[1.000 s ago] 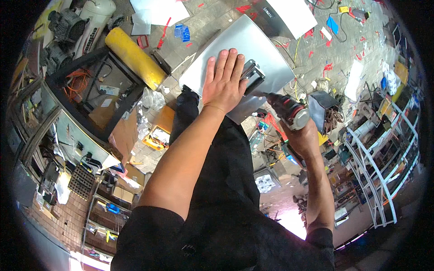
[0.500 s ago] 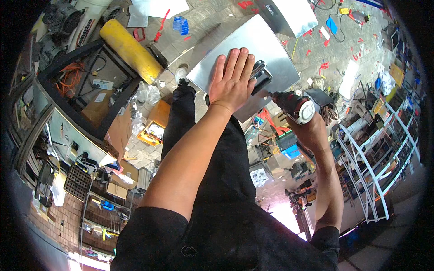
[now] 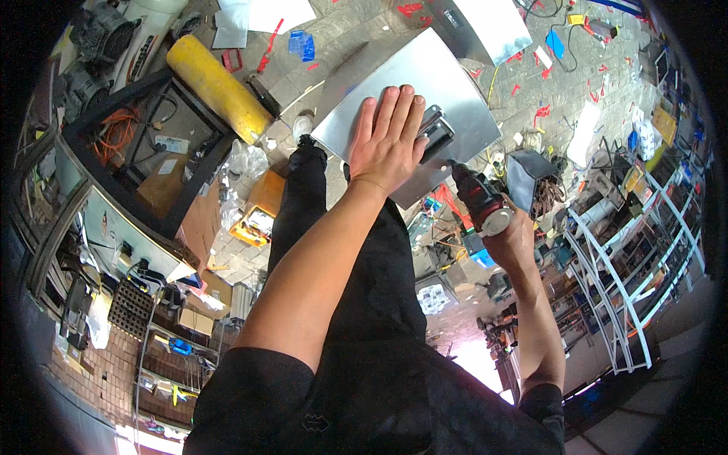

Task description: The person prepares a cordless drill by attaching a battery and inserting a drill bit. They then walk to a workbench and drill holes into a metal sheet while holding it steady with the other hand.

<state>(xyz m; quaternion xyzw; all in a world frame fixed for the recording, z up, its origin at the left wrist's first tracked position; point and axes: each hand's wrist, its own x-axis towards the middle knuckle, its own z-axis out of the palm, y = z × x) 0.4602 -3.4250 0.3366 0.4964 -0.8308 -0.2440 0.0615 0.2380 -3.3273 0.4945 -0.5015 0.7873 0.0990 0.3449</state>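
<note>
A shiny sheet-metal box (image 3: 413,68) stands in front of my legs. My left hand (image 3: 384,144) lies flat on its top, fingers stretched out. Beside those fingers a dark rectangular handle (image 3: 434,133) is set into the metal. My right hand (image 3: 509,239) is wrapped round a dark red and black power drill (image 3: 478,196). The drill's nose points up and left at the box's right edge, close to a small round hole or fitting there. Whether the tip touches the metal I cannot tell.
Another metal box (image 3: 493,30) stands at the far right. On the left are a yellow cylinder (image 3: 220,87) and a black frame (image 3: 114,121) with orange cable. A white metal rack (image 3: 614,280) stands at the right. Red scraps and a blue plastic piece (image 3: 302,45) litter the floor.
My right hand has swung the drill slightly down and left, so it stands more steeply to the box's edge. My left hand stays pressed flat, shifted very slightly.
</note>
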